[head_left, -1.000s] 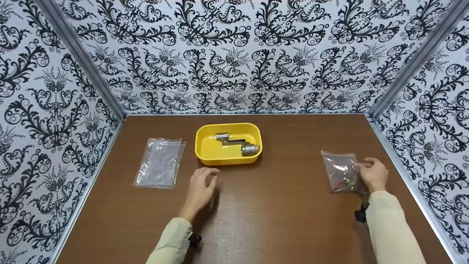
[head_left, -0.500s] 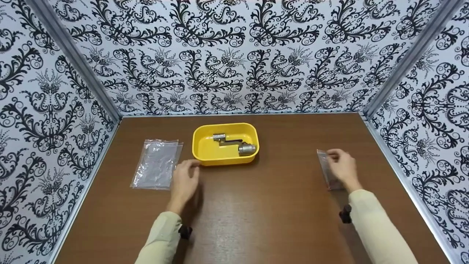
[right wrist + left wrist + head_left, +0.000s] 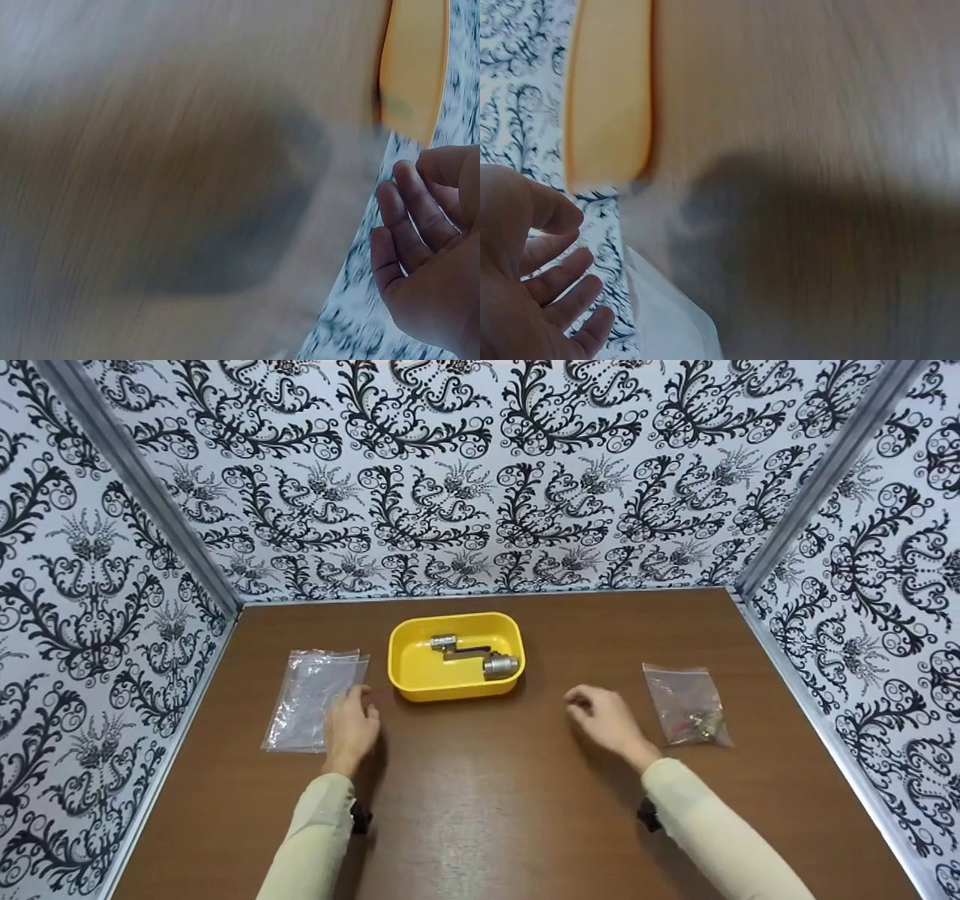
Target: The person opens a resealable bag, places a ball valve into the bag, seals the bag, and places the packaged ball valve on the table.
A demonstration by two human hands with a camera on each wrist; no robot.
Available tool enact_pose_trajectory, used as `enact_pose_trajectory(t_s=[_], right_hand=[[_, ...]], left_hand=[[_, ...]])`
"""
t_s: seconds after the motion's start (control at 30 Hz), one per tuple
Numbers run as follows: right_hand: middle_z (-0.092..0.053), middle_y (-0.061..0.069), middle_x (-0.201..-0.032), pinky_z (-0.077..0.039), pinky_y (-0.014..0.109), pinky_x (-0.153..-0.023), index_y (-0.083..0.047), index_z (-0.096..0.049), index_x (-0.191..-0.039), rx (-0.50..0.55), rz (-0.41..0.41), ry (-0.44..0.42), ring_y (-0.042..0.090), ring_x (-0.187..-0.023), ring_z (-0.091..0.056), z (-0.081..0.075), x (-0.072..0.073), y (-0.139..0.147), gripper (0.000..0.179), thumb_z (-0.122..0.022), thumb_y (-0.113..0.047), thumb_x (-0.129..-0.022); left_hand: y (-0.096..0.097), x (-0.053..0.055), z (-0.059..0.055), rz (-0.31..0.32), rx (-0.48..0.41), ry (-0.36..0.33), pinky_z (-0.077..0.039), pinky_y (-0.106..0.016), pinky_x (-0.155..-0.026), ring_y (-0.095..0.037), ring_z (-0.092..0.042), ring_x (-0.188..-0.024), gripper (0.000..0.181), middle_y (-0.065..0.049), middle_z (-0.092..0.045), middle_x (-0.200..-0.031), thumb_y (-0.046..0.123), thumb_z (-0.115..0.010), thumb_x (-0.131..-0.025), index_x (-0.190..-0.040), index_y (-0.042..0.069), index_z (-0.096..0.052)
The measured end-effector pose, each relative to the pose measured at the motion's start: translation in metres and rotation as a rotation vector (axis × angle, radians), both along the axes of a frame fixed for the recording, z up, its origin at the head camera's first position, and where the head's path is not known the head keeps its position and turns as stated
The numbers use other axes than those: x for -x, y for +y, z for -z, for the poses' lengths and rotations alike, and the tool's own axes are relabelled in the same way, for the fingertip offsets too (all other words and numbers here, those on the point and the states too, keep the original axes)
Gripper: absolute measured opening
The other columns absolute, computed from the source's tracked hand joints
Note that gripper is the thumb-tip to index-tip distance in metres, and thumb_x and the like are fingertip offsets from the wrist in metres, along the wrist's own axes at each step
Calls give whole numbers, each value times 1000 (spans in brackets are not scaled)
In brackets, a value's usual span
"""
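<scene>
My left hand (image 3: 352, 731) hovers at the right edge of the clear zip bags (image 3: 304, 705), its fingers loosely bent around nothing in the left wrist view. A yellow tray (image 3: 405, 690) stands between the two hands, toward the back. Inside it lie a small metal valve (image 3: 444, 642) and a larger metal valve with a dark lever (image 3: 500, 665). My right hand (image 3: 606, 721), loosely curled, holds nothing over the table between the tray and a filled zip bag (image 3: 679, 701). Through that bag's film show brass-coloured and red parts, too small to identify.
Patterned panels (image 3: 450, 510) close off the back and both sides of the brown table (image 3: 480, 810). Metal strips run along the table's edges. The filled bag lies near the right side, the flat bags near the left.
My right hand has left the filled zip bag and moved left toward the middle. My left hand has shifted left, from in front of the tray to the flat bags.
</scene>
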State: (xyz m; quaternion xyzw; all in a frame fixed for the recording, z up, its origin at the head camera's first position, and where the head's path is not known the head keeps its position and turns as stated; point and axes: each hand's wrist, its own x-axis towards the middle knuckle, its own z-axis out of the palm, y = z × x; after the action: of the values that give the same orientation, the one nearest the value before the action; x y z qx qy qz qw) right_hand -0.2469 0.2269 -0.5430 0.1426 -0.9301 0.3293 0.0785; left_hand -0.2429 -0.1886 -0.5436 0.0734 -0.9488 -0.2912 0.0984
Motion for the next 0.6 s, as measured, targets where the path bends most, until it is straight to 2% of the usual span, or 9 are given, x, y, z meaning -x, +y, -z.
enact_pose_trajectory(t_s=[0.23,0.4,0.5,0.6], right_hand=[[-72,2,-98,-53,40,-85,-11,-70,-103,-28,-88,-61,17,-91,-66,0,-12,-36,13,-67,-13,-90],[-72,1,-101,-53,38,-84,-12,-70,-105,-33,-147,-59,16,-91,-66,2,-16,-54,15,-66,-14,-91],[-72,1,-101,-54,36,-83,-12,-69,-106,-25,-175,-60,15,-90,-67,4,-18,-61,15,-64,-15,-92],[-71,1,-101,-54,36,-83,-12,-69,-107,-21,-186,-71,15,-91,-67,4,-20,-66,15,-64,-16,-93]], left_hand=[[-13,17,6,-5,68,-50,-39,-60,-101,-47,-51,-121,44,-26,-55,-131,15,-52,-93,-135,2,-49],[-19,24,15,9,99,-71,-36,-60,-105,-49,-46,-127,50,-29,-45,-141,16,-46,-98,-143,-2,-36],[-23,26,19,15,130,-89,-39,-60,-102,-50,-48,-123,48,-30,-47,-139,17,-44,-99,-142,-2,-36],[-27,26,23,-5,135,-118,-40,-62,-98,-50,-51,-119,44,-29,-51,-133,18,-45,-99,-138,0,-39]])
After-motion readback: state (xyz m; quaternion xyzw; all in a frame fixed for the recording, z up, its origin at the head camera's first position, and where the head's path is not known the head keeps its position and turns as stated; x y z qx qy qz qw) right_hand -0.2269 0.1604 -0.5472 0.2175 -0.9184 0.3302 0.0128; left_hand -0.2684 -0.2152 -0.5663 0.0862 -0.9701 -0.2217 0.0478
